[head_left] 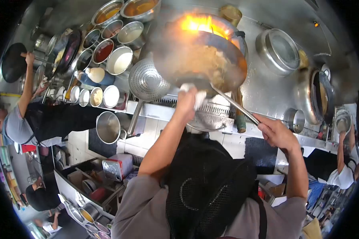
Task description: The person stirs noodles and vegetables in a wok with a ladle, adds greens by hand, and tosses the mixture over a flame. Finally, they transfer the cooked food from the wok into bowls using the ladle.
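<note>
Steam rises from a large wok [237,75] tilted over the stove, with flames [197,23] along its far edge. Pale brown food [211,63] lies inside it, partly blurred by the steam. My left hand [186,101] is closed on the wok's near rim through a white cloth [200,98]. In my right hand [276,133] is the long metal handle of a ladle [237,104], whose head is hidden in the wok. A perforated strainer [148,79] rests left of the wok.
Metal containers of sauces [121,60] and white bowls [111,96] stand at the left. Lidded pots [282,49] are at the right. An empty metal pot [108,127] sits below the strainer. Co-workers are at another wok [14,63] far left and at the far right.
</note>
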Demonstrator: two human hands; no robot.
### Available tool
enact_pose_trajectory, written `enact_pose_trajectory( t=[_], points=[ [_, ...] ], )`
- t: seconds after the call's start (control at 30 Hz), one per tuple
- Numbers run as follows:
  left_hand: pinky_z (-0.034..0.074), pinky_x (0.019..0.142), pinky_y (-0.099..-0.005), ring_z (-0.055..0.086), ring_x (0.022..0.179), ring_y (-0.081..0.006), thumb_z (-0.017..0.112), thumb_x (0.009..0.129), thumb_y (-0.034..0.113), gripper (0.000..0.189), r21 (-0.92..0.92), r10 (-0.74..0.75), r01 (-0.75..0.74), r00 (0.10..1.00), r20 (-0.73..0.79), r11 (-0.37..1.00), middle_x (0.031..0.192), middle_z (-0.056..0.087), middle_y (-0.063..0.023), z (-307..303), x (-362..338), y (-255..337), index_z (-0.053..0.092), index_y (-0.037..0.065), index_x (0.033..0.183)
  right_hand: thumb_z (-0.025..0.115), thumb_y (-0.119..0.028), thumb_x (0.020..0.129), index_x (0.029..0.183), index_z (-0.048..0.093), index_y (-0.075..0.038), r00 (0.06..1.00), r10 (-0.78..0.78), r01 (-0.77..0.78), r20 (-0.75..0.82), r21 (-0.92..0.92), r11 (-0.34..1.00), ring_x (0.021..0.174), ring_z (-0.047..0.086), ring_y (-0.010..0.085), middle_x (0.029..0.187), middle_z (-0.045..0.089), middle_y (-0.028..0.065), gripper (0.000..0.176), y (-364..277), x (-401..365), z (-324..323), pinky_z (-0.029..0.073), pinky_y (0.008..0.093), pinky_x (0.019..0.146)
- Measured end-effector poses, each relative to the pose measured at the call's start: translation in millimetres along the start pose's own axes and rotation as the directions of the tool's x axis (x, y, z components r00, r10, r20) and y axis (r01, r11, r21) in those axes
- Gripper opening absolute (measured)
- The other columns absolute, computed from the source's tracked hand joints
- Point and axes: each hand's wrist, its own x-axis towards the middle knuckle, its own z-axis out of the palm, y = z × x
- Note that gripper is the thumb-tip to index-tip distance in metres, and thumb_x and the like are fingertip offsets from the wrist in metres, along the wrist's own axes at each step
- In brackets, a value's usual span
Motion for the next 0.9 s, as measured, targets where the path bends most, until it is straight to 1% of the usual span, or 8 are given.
enact_pose_trajectory(
  t=[0.07, 0.1, 0.2, 0.33, 0.47, 0.57, 0.67, 0.9],
  points=[
    [0.057, 0.055, -0.0384, 0.064, 0.071, -0.0214, 0.050, 0.093, 0.009, 0.015, 0.016, -0.037, 0.036, 0.997, 0.062, 0.999, 0.094, 0.062, -0.0121, -20, 24, -27, 0.052, 0.003, 0.107, 0.053, -0.027, 0.099, 0.140, 0.049, -0.014, 0.950, -0.293, 0.257, -0.106, -0.265, 0.929, 0.074, 0.065, 0.0413, 0.082, 0.066, 0.0255, 0.043, 9, 13, 5, 0.050, 0.0452, 0.069],
    [0.057, 0.055, -0.0377, 0.064, 0.072, -0.0213, 0.051, 0.092, 0.007, 0.017, -0.011, 0.049, -0.049, 0.999, 0.016, 0.999, 0.094, 0.061, -0.0113, -23, 16, -45, 0.051, 0.004, 0.108, 0.053, -0.030, 0.099, 0.140, 0.050, -0.014, 0.998, -0.019, -0.001, -0.058, -0.314, 0.949, 0.082, 0.066, 0.0413, 0.094, 0.068, 0.0242, 0.044, -18, 22, 4, 0.051, 0.0437, 0.075],
    [0.057, 0.059, -0.0371, 0.065, 0.077, -0.0216, 0.053, 0.089, 0.002, 0.028, 0.124, 0.107, -0.116, 0.991, 0.075, 0.985, 0.098, 0.060, -0.0105, -67, 5, -107, 0.049, 0.005, 0.116, 0.053, -0.031, 0.099, 0.139, 0.051, -0.014, 0.982, -0.144, 0.118, -0.123, -0.198, 0.973, 0.086, 0.067, 0.0397, 0.099, 0.068, 0.0226, 0.044, 24, 49, 16, 0.051, 0.0428, 0.077],
    [0.056, 0.057, -0.0368, 0.067, 0.078, -0.0235, 0.055, 0.090, 0.007, 0.020, -0.023, 0.000, 0.000, 1.000, 0.016, 1.000, 0.100, 0.065, -0.0148, -32, -21, -63, 0.055, 0.000, 0.109, 0.052, -0.029, 0.099, 0.139, 0.051, -0.013, 0.990, -0.070, 0.096, 0.125, -0.216, 0.972, 0.085, 0.067, 0.0387, 0.098, 0.068, 0.0230, 0.043, -4, 8, -26, 0.051, 0.0428, 0.078],
    [0.054, 0.051, -0.0344, 0.065, 0.070, -0.0212, 0.050, 0.094, 0.013, 0.018, -0.018, 0.048, -0.048, 0.998, -0.032, 0.999, 0.089, 0.062, -0.0107, 14, -14, -3, 0.052, 0.002, 0.108, 0.049, -0.027, 0.101, 0.138, 0.051, -0.010, 0.993, -0.110, 0.115, 0.031, -0.298, 0.948, 0.085, 0.067, 0.0410, 0.094, 0.067, 0.0244, 0.041, -20, 42, -12, 0.051, 0.0443, 0.078],
    [0.055, 0.052, -0.0320, 0.065, 0.073, -0.0198, 0.049, 0.093, 0.010, 0.027, 0.068, 0.092, -0.097, 0.993, 0.073, 0.993, 0.097, 0.063, -0.0097, -41, -20, -63, 0.048, 0.004, 0.119, 0.050, -0.027, 0.100, 0.138, 0.051, -0.011, 0.981, -0.085, 0.024, -0.172, -0.329, 0.944, 0.088, 0.064, 0.0450, 0.098, 0.066, 0.0262, 0.041, 15, 74, 21, 0.050, 0.0474, 0.079],
    [0.055, 0.055, -0.0315, 0.065, 0.074, -0.0192, 0.051, 0.092, 0.009, 0.033, 0.082, 0.112, -0.116, 0.992, 0.054, 0.990, 0.099, 0.064, -0.0094, -58, -32, -86, 0.047, 0.004, 0.124, 0.050, -0.027, 0.100, 0.139, 0.050, -0.012, 0.974, -0.224, 0.212, -0.016, -0.261, 0.942, 0.091, 0.064, 0.0452, 0.102, 0.065, 0.0265, 0.042, 19, 35, -5, 0.050, 0.0467, 0.080],
    [0.051, 0.055, -0.0317, 0.063, 0.070, -0.0179, 0.054, 0.093, 0.017, 0.014, 0.023, 0.046, -0.045, 0.998, -0.034, 0.999, 0.088, 0.064, -0.0076, -10, -15, -9, 0.056, 0.006, 0.102, 0.052, -0.026, 0.099, 0.139, 0.051, -0.015, 0.987, -0.087, 0.026, -0.134, -0.399, 0.916, 0.083, 0.068, 0.0412, 0.092, 0.068, 0.0244, 0.041, -6, 68, 14, 0.052, 0.0464, 0.074]
  ],
)
